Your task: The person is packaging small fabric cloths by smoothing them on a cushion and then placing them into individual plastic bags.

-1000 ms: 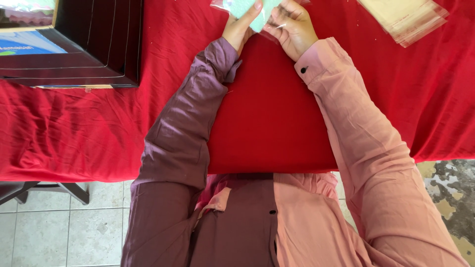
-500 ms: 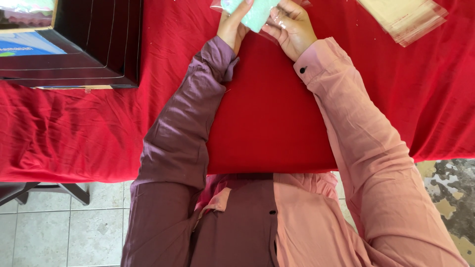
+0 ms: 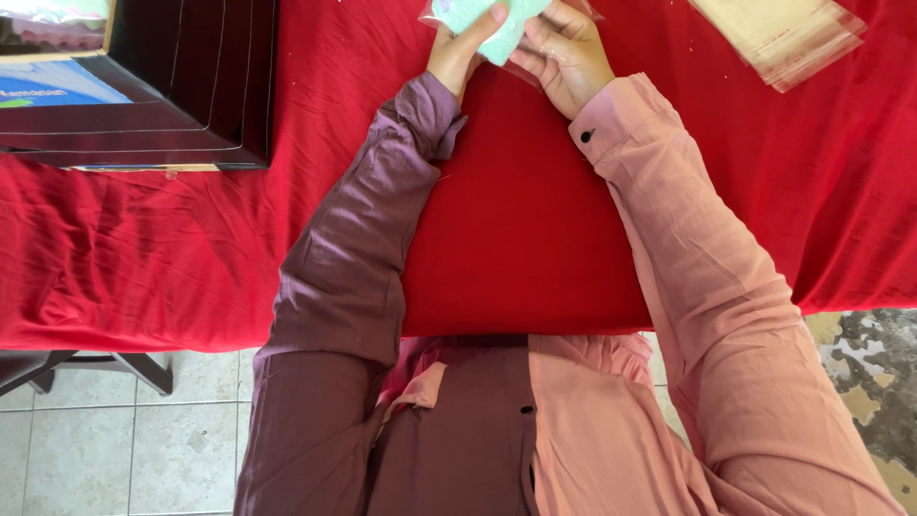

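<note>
At the top edge of the head view both hands hold a pale green flat pad (image 3: 487, 21) that sits partly inside a clear plastic bag (image 3: 583, 11). My left hand (image 3: 460, 50), in a purple sleeve, grips the pad's left side with the thumb on top. My right hand (image 3: 564, 53), in a pink sleeve, pinches the pad and the bag from the right. The upper part of the pad and bag is cut off by the frame. Under the hands lies a red tablecloth (image 3: 516, 220).
A dark cardboard box (image 3: 191, 86) stands at the top left on the red cloth. A stack of clear plastic bags (image 3: 778, 33) lies at the top right. The table's near edge runs above a tiled floor (image 3: 115, 440); a dark stool leg (image 3: 143, 368) shows at lower left.
The green pad has come further into view between my hands, drawn down toward me; my left thumb now lies across it. My arms have barely shifted.
</note>
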